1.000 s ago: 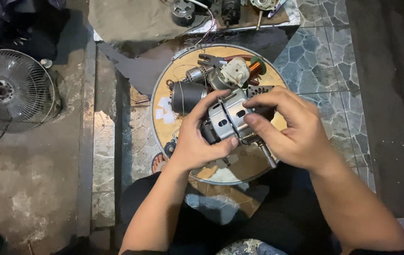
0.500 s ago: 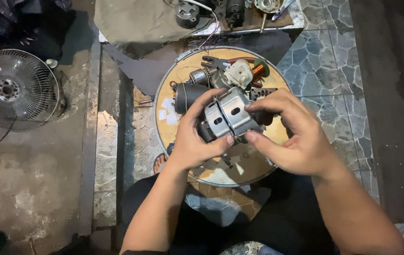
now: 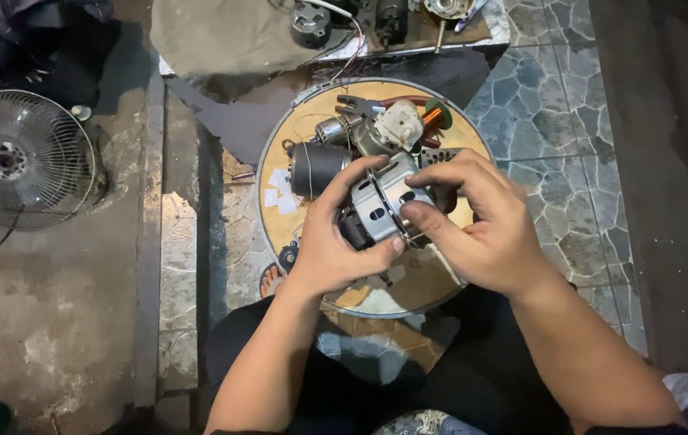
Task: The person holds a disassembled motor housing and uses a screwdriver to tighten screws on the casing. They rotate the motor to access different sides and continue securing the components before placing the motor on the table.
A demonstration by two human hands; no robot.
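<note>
I'm looking down over a stone-and-concrete floor (image 3: 54, 338), patchy grey on the left, tiled on the right. Far left, a fan guard (image 3: 18, 157) lies flat, well apart from the work. Centre scene, a round tray (image 3: 279, 173) sits on the ground just beyond my knees, crowded on its far side with parts: a dark cylinder (image 3: 316, 167) on the left, a pale plastic housing (image 3: 400, 125) beyond it, a copper coil (image 3: 434, 118) at the far right. Farther off, a board (image 3: 408, 36) carries more motor bits.

Now the hands. My left hand (image 3: 332, 250) cups the motor (image 3: 380, 205) from the left and from below, fingers curled over its top, thumb pressed on the near side: a firm grasp. My right hand (image 3: 485, 229) closes in from the right, thumb on the metal casing, fingers wrapped over the far end, so it is grasping the motor too. The motor hangs above the tray's middle, tilted, silver shell up, dark end to the near left.

I judge this as working on the motor's casing, mid-way, both hands bracing. Next move, I reckon, calls for a steady left hold while the right fingers work the right end, without dropping anything into the clutter.
</note>
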